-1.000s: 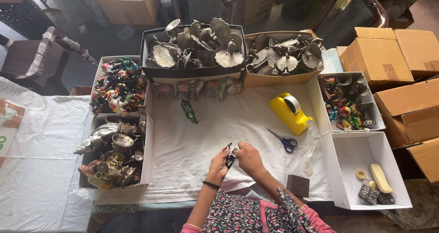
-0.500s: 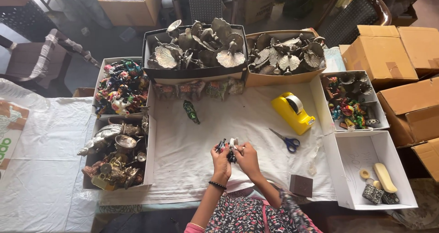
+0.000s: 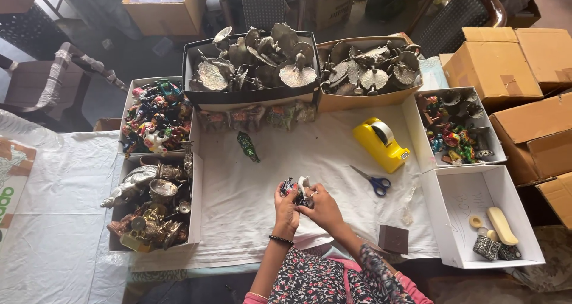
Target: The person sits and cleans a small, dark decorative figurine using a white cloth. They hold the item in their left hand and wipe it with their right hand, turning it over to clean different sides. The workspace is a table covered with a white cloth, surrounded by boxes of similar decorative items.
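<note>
Both hands together over the white cloth (image 3: 250, 202), just left of the blue-handled scissors (image 3: 374, 183). Left hand (image 3: 286, 205) closed around a small dark figurine (image 3: 296, 189) with red and pale parts, fingers curled on its left side. Right hand (image 3: 319, 204) closed on the same figurine from the right, a ring visible on one finger. Figurine raised a little above the cloth, between the two hands; exact shape too small to tell.

Further right of the scissors and slightly behind, a yellow tape dispenser (image 3: 380, 143). Left of the scissors and further back, a small green painted figurine (image 3: 248, 146) lying alone on the cloth. Near the scissors, toward the person, a small dark brown box (image 3: 393, 239). Right of the scissors, a white open box (image 3: 465, 199) with a few small items inside. Far left of the scissors, a box of metal pieces (image 3: 152, 205).
</note>
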